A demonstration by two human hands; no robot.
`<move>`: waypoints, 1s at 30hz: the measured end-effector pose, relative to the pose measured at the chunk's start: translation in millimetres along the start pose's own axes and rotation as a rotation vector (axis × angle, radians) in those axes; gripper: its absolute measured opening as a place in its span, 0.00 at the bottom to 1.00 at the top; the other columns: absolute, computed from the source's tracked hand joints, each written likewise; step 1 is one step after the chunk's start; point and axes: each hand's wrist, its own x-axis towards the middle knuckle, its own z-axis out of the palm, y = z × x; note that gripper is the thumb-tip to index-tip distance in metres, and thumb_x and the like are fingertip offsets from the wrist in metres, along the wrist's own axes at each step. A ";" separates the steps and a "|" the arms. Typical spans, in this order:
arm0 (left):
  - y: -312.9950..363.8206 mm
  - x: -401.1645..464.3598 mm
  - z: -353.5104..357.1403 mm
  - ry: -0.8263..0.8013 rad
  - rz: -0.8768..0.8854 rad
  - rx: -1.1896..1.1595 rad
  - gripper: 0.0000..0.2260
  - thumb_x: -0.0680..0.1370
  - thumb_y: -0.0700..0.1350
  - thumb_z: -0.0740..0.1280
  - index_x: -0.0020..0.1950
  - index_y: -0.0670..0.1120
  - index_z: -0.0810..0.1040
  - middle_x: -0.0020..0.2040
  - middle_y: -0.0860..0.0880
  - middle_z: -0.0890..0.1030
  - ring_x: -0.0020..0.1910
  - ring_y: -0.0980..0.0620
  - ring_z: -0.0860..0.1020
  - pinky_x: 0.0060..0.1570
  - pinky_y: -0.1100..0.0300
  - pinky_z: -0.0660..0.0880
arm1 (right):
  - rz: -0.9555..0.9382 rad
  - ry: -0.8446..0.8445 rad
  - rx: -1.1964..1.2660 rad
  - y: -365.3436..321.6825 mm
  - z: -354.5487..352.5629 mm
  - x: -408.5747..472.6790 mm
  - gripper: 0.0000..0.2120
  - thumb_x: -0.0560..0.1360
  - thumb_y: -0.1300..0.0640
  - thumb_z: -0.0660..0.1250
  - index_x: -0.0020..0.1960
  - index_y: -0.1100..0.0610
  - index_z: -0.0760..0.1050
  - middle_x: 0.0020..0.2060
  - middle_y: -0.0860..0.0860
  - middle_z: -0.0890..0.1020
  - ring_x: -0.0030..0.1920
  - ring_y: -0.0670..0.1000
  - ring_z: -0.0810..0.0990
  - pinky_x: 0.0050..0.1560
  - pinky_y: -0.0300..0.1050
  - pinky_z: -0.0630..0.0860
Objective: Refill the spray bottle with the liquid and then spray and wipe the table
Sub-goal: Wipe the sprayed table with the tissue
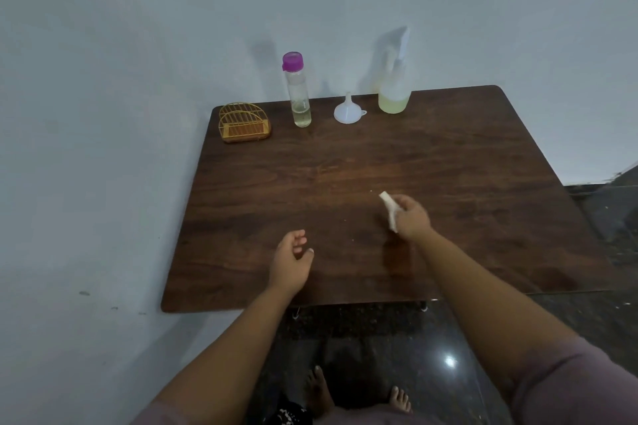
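Pinching a white tissue [389, 210], the right hand [412, 217] hovers over the table [345, 166]; left hand [291, 260] loosely curled.

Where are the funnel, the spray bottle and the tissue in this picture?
Funnel [348, 111]: head view, on its white cone.
Spray bottle [394, 93]: head view, on its body, above the yellowish liquid.
Tissue [389, 209]: head view, on the folded white part beside the fingers.

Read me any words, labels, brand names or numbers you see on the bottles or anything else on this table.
No text can be read.
Clear bottle with purple cap: faint marks on its side, too small and blurred to read.
Spray bottle: no label visible.
White funnel: plain.
Gold wire holder: plain.
White cloth in the right hand: no print visible.
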 end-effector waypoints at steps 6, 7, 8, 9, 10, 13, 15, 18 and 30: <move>-9.3 9.3 -8.3 -0.058 0.009 0.029 0.17 0.77 0.39 0.69 0.65 0.45 0.75 0.60 0.48 0.78 0.56 0.53 0.76 0.57 0.62 0.72 | -0.038 -0.058 -0.469 7.4 27.1 -2.1 0.22 0.75 0.64 0.63 0.68 0.58 0.69 0.64 0.63 0.72 0.63 0.63 0.73 0.63 0.49 0.69; -11.7 9.8 -9.3 -0.063 0.002 0.024 0.17 0.77 0.38 0.70 0.65 0.45 0.75 0.61 0.48 0.78 0.56 0.53 0.76 0.56 0.62 0.72 | -0.097 -0.102 -0.462 5.0 45.5 -14.6 0.22 0.75 0.64 0.63 0.68 0.59 0.69 0.64 0.62 0.72 0.64 0.63 0.72 0.64 0.49 0.68; -13.4 10.9 -10.3 -0.064 -0.016 0.013 0.17 0.77 0.38 0.70 0.65 0.46 0.75 0.61 0.48 0.78 0.56 0.52 0.77 0.55 0.62 0.72 | -0.163 -0.141 -0.457 2.9 64.9 -27.3 0.21 0.75 0.63 0.62 0.68 0.59 0.69 0.63 0.62 0.72 0.64 0.62 0.71 0.65 0.49 0.68; -14.1 12.0 -10.9 -0.061 -0.040 -0.006 0.16 0.77 0.38 0.69 0.65 0.46 0.75 0.61 0.48 0.78 0.56 0.52 0.77 0.54 0.61 0.72 | -0.217 -0.200 -0.462 -0.5 83.7 -42.2 0.20 0.76 0.63 0.62 0.68 0.59 0.69 0.63 0.61 0.72 0.64 0.61 0.71 0.65 0.47 0.67; -14.8 13.6 -11.4 -0.060 -0.063 -0.027 0.16 0.77 0.38 0.69 0.65 0.46 0.75 0.60 0.48 0.78 0.56 0.51 0.77 0.53 0.61 0.72 | -0.275 -0.283 -0.472 -3.7 101.4 -57.5 0.20 0.76 0.63 0.62 0.68 0.59 0.69 0.63 0.61 0.72 0.63 0.60 0.71 0.64 0.45 0.66; -12.7 21.4 -13.4 -0.055 -0.075 -0.051 0.16 0.78 0.39 0.69 0.65 0.47 0.74 0.60 0.48 0.78 0.54 0.53 0.77 0.50 0.62 0.71 | -0.289 -0.456 -0.392 -15.6 125.1 -80.2 0.16 0.77 0.62 0.62 0.64 0.58 0.73 0.56 0.57 0.77 0.54 0.54 0.76 0.51 0.40 0.68; -9.9 28.0 -15.9 -0.041 -0.065 -0.074 0.16 0.78 0.38 0.68 0.65 0.46 0.75 0.59 0.48 0.78 0.53 0.53 0.77 0.50 0.63 0.70 | -0.178 -0.421 -0.168 -29.9 108.6 -66.9 0.12 0.77 0.65 0.62 0.59 0.56 0.76 0.45 0.54 0.80 0.41 0.49 0.76 0.40 0.39 0.71; -7.1 37.1 -20.3 -0.031 -0.044 -0.084 0.16 0.78 0.38 0.69 0.64 0.47 0.75 0.59 0.48 0.78 0.53 0.53 0.77 0.49 0.66 0.70 | -0.095 -0.110 -0.031 -47.2 56.3 -6.2 0.11 0.77 0.67 0.63 0.57 0.60 0.77 0.47 0.58 0.80 0.43 0.52 0.76 0.36 0.34 0.71; -3.5 62.0 -19.7 -0.061 -0.025 -0.058 0.16 0.77 0.39 0.69 0.64 0.50 0.76 0.58 0.51 0.79 0.54 0.56 0.77 0.53 0.64 0.72 | -0.225 -0.037 -0.522 -41.7 76.4 54.0 0.20 0.74 0.65 0.61 0.66 0.60 0.71 0.63 0.59 0.72 0.64 0.60 0.69 0.66 0.48 0.65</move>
